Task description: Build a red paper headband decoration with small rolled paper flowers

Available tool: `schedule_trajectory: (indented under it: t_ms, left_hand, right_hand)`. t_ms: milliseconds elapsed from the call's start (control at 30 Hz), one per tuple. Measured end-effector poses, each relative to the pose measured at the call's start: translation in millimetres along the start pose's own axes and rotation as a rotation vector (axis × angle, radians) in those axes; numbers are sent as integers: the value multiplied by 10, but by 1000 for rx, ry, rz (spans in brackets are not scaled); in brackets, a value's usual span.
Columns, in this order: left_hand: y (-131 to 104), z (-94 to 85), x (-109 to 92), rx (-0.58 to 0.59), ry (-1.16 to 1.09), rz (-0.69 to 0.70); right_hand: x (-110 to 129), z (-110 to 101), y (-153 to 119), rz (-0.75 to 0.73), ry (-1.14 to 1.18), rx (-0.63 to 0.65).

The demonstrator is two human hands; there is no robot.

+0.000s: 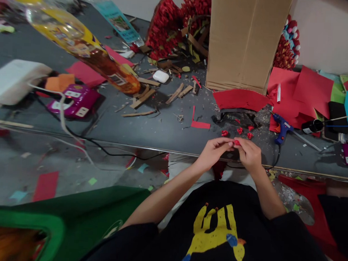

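Between the fingertips of both hands is a small crumpled piece of red paper. My left hand pinches it from one side, and my right hand grips it from the other, at the table's front edge. Several little red paper balls lie on the table just beyond my fingers. Behind them a curved red paper strip rests against the foot of a tall cardboard box. An L-shaped red paper scrap sits to the left.
A blue glue gun and red paper sheets are at the right. Leftward stand a tall bottle, a purple power strip with cables, and a white earbud case among cardboard scraps. A green bin is at lower left.
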State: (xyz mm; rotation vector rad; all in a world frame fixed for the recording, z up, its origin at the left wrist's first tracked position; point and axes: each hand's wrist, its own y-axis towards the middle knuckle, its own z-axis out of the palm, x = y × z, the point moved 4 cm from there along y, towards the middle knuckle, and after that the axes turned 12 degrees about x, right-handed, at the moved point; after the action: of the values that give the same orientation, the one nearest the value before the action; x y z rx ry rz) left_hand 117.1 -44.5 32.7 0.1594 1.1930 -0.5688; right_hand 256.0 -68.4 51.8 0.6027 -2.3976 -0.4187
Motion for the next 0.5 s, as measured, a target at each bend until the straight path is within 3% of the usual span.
schedule_trajectory:
  t_ms: [167, 267, 400, 500]
  left_hand:
    - [-47, -44, -20, 33, 141, 28]
    - [-47, -134, -42, -15, 247, 79]
    - [-164, -239, -284, -98, 483, 235]
    - [-405, -285, -497, -110, 470, 327]
  right_hand:
    - [-187, -72, -83, 239, 74, -27]
    - [-226, -70, -44, 312, 58, 45]
    - [-180, 52, -4, 322, 76, 204]
    - [-171, 93, -26, 338, 98, 187]
